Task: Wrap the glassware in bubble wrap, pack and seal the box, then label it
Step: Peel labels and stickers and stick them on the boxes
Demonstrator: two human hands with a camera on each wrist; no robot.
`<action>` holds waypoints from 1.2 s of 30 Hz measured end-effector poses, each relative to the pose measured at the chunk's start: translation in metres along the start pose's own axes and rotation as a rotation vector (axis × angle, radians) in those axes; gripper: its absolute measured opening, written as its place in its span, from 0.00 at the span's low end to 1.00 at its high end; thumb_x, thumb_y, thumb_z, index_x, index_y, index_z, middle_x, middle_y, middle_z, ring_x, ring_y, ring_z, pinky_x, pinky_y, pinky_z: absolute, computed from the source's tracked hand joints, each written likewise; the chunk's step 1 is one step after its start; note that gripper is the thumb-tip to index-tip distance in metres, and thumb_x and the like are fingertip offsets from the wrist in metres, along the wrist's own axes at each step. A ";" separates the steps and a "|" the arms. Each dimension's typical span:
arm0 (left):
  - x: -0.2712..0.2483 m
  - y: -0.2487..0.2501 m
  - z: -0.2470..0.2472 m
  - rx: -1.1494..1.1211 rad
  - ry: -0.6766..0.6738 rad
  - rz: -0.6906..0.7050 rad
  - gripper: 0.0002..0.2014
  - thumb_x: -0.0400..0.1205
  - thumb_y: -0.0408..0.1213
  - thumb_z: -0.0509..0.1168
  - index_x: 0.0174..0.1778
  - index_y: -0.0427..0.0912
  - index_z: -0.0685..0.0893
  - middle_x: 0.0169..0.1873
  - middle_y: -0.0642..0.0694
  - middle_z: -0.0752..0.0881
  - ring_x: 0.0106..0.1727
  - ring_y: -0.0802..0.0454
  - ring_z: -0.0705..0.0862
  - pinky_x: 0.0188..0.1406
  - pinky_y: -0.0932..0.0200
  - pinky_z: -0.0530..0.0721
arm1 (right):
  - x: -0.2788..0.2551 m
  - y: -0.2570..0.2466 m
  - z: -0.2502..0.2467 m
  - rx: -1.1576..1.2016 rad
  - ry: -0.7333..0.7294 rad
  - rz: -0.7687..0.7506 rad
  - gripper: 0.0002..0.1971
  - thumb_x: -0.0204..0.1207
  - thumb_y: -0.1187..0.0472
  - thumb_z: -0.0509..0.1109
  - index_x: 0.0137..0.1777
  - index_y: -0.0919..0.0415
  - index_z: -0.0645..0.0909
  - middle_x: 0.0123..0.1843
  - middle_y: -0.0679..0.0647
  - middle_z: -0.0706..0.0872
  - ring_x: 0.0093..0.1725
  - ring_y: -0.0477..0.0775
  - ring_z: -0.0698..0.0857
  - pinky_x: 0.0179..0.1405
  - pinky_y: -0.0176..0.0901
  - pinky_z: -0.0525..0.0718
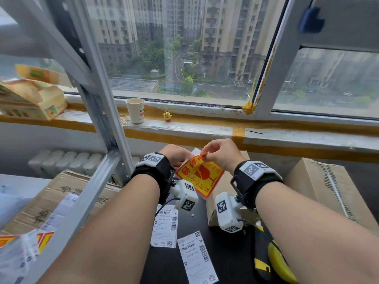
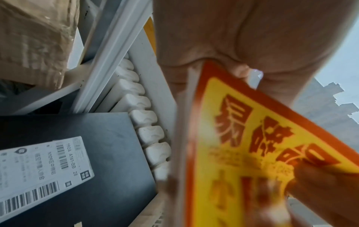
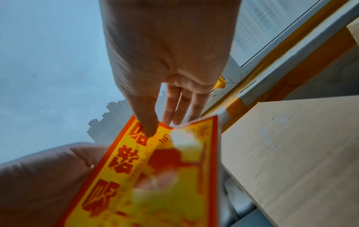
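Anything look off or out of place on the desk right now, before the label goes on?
Two white shipping labels lie loose and askew on the black desk. Both hands hold the yellow fragile sticker in mid-air, its top corner curled where the right pinches it. Nothing looks damaged.

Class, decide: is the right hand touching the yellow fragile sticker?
Touching. The right wrist view shows the right hand with its thumb pressed on the yellow fragile sticker at its top edge.
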State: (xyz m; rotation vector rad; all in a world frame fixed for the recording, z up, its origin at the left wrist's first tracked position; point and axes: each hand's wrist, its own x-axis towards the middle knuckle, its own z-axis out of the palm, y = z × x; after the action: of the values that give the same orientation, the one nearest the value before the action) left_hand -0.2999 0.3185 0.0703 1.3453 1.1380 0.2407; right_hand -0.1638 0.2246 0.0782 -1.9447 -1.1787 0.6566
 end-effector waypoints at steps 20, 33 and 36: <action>0.043 -0.027 0.055 0.562 0.433 0.151 0.31 0.78 0.49 0.68 0.76 0.39 0.73 0.72 0.40 0.76 0.70 0.42 0.78 0.63 0.54 0.76 | 0.015 0.117 -0.051 0.285 0.246 0.379 0.22 0.73 0.75 0.73 0.65 0.58 0.80 0.58 0.58 0.87 0.50 0.54 0.89 0.45 0.51 0.90; 0.073 -0.041 0.104 0.617 0.376 0.148 0.48 0.68 0.54 0.79 0.78 0.36 0.63 0.75 0.39 0.67 0.76 0.45 0.69 0.71 0.53 0.70 | 0.043 0.150 -0.038 0.216 0.180 0.416 0.18 0.68 0.73 0.78 0.48 0.50 0.80 0.49 0.54 0.90 0.46 0.54 0.90 0.48 0.56 0.90; 0.077 -0.040 0.109 0.600 0.364 0.138 0.48 0.68 0.53 0.79 0.78 0.36 0.64 0.75 0.39 0.67 0.75 0.44 0.69 0.70 0.53 0.72 | 0.043 0.149 -0.039 0.131 0.199 0.404 0.16 0.68 0.69 0.80 0.47 0.51 0.81 0.50 0.54 0.90 0.48 0.54 0.89 0.50 0.54 0.90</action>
State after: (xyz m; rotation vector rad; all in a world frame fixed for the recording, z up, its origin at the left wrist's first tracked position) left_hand -0.1994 0.2928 -0.0224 1.9695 1.4934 0.2616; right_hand -0.0401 0.2068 -0.0219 -2.0971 -0.6098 0.7059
